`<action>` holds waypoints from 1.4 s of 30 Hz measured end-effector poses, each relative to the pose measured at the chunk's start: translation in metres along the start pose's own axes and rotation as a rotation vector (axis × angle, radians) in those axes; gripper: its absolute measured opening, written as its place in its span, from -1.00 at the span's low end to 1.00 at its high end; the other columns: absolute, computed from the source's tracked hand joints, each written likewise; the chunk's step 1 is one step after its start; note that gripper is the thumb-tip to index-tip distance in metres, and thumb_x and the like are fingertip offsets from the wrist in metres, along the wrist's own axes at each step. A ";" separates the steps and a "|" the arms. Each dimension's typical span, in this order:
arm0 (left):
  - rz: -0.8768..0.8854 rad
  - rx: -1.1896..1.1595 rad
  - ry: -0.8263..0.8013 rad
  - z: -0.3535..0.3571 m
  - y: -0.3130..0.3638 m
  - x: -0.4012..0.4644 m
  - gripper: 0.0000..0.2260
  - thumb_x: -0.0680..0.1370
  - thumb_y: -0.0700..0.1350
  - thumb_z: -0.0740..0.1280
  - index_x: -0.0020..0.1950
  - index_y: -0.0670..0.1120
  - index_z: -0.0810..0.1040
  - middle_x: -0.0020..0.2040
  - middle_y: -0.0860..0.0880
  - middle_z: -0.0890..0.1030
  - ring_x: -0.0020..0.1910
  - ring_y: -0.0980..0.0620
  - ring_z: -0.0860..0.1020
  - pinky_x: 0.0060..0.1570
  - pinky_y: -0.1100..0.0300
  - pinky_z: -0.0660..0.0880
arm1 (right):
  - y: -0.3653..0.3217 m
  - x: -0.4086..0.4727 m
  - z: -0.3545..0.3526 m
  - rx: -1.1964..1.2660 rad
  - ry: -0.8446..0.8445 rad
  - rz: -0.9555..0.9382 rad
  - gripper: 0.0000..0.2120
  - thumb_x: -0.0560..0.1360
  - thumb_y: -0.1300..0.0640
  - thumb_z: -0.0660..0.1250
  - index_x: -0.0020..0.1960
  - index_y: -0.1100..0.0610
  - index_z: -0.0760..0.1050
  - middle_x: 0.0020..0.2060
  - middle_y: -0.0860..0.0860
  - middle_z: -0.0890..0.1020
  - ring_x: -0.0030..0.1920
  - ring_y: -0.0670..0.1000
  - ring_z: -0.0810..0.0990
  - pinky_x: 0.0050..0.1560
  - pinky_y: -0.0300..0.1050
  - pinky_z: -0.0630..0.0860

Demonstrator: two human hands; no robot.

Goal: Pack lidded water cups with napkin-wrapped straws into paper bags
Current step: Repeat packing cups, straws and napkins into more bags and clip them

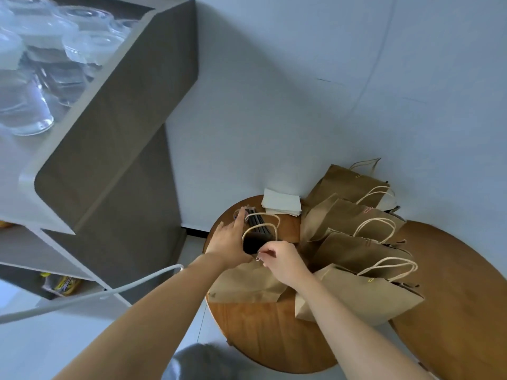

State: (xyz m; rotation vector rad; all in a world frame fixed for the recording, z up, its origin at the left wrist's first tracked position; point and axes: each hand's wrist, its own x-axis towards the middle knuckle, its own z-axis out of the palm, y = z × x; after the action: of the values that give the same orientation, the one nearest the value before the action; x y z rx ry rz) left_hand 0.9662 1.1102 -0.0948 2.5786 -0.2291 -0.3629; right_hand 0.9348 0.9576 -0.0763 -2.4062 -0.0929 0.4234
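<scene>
On the round table (263, 330), the left hand (229, 239) lies flat, fingers straight, on the open paper bag (247, 283). At the bag's mouth, the right hand (282, 259) pinches a paper clip (258, 258). Four filled bags (356, 250) lie beside it.

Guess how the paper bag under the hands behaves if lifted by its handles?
The paper bag lies flat with creased thin paper, so probably floppy and light. Its handles are thin cord loops, likely to flop and slip. The right hand pinches a paper clip at its mouth, which may snag.
</scene>
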 end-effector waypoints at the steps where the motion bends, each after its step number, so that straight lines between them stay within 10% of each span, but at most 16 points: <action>1: 0.014 -0.054 -0.027 0.001 0.001 0.004 0.04 0.39 0.00 0.47 0.54 -0.02 -0.30 0.24 -0.06 0.54 0.24 -0.09 0.45 0.36 0.04 0.31 | 0.000 0.005 0.001 -0.024 0.007 -0.011 -0.81 0.57 0.16 0.25 0.11 0.11 0.60 0.04 -0.01 0.64 0.05 -0.01 0.58 0.16 -0.20 0.46; 4: 0.024 -0.146 -0.057 0.005 -0.001 0.017 -0.05 0.45 -0.08 0.41 0.48 0.15 -0.31 -0.02 -0.08 0.63 -0.06 -0.05 0.57 -0.02 0.06 0.53 | 0.001 0.020 0.001 -0.100 0.064 -0.061 -0.81 0.56 0.19 0.26 0.09 0.15 0.62 0.03 0.06 0.63 0.03 0.05 0.58 0.09 -0.17 0.47; 9: 0.030 -0.018 -0.118 0.006 -0.005 0.028 -0.84 0.54 -0.09 0.29 0.08 0.01 0.61 0.01 -0.04 0.63 0.02 -0.09 0.57 -0.08 0.12 0.46 | 0.006 0.037 0.005 -0.154 0.104 -0.101 -0.82 0.56 0.21 0.26 0.05 0.19 0.62 -0.03 0.09 0.59 -0.03 0.07 0.55 0.02 -0.13 0.46; 29: 0.102 -0.175 -0.242 0.009 -0.024 0.061 -0.87 0.50 -0.14 0.37 -0.14 0.09 0.65 -0.08 0.04 0.66 -0.06 0.00 0.58 -0.01 0.11 0.52 | 0.015 0.051 0.012 -0.435 0.247 -0.194 -0.78 0.59 0.12 0.21 0.06 0.20 0.58 0.10 0.08 0.51 -0.08 0.09 0.60 -0.04 -0.14 0.51; 36: 0.142 -0.107 -0.239 0.009 -0.019 0.060 -0.84 0.54 -0.13 0.33 0.03 0.04 0.68 -0.01 0.03 0.67 -0.01 0.02 0.58 0.02 0.14 0.51 | 0.022 0.036 0.018 -0.663 0.246 -0.233 -0.60 0.19 0.09 0.60 0.01 0.10 0.63 -0.19 0.08 0.58 -0.41 -0.04 0.57 -0.58 -0.33 0.41; 42: 0.136 -0.095 -0.203 0.000 -0.020 0.062 -0.84 0.54 -0.10 0.35 0.06 0.03 0.68 0.02 0.03 0.66 0.03 0.02 0.57 0.01 0.18 0.47 | 0.036 0.018 0.013 -0.442 0.301 -0.179 -0.65 0.49 0.24 0.29 0.28 0.16 0.46 0.16 0.10 0.49 -0.03 0.06 0.61 -0.12 -0.19 0.55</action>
State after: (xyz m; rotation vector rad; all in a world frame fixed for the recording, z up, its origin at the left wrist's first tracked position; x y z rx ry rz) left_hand 1.0268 1.1126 -0.1181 2.4174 -0.4469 -0.5715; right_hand 0.9455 0.9414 -0.1140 -2.8333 -0.2899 -0.0547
